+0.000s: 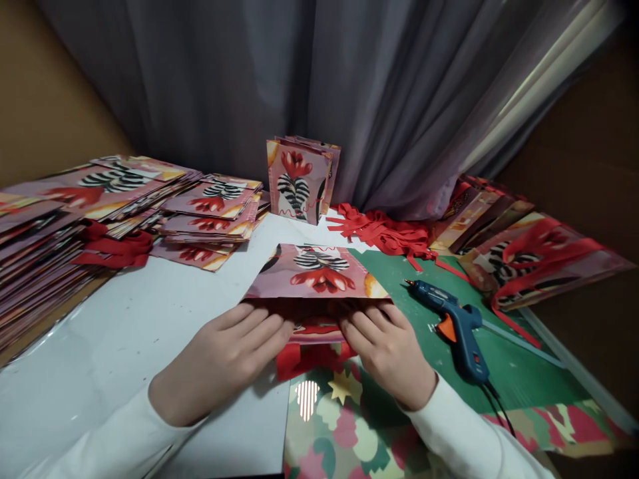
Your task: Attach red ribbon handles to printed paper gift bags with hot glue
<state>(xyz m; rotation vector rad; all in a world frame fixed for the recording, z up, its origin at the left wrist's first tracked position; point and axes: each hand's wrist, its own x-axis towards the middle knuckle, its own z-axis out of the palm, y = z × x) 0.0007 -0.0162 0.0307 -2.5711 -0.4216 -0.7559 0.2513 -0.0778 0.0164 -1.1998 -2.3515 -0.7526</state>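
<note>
A printed paper gift bag point(319, 274) lies on the work surface, its mouth towards me, with a zebra-striped figure and a red flower on its panel. My left hand point(234, 352) is at the left side of the mouth, fingers bent and tucked under the upper panel. At the right side, my right hand point(382, 346) holds the bag likewise, its fingertips hidden inside. Between the hands, part of the lower panel shows. A red ribbon point(294, 361) sticks out below the mouth, under the hands.
Stacked printed bags point(114, 186) fill the left side, with red ribbon point(117, 247) on them. More bags stand upright point(299, 183) at the back and lean at right point(544, 259). A ribbon heap point(384, 229) and a blue glue gun point(456, 326) lie right, on a green mat point(519, 359).
</note>
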